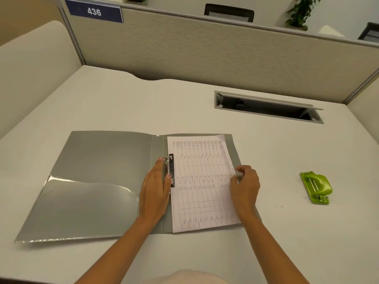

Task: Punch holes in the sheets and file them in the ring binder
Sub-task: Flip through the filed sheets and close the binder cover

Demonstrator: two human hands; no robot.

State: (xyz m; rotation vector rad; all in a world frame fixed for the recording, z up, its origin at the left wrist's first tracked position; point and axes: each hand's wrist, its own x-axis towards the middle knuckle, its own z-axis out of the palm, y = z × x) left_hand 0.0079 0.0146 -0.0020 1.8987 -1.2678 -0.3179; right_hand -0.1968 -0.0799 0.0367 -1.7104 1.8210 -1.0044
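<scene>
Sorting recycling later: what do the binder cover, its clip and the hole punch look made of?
Binder cover: probably plastic, grey with a soft sheen. Clip: shiny metal, judging by glints. Hole punch: glossy green plastic, likely.

You can read "436" in white on the blue sign (94, 11) fixed to the partition (205, 50). The sheet (203, 181) in the binder (98, 181) carries a printed table, too small to read.

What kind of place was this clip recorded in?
Probably an open-plan office cubicle: a fabric partition bearing a sign numbered 436 backs the desk, a cable hatch is set into the desktop, and a chair shows beyond.
</scene>
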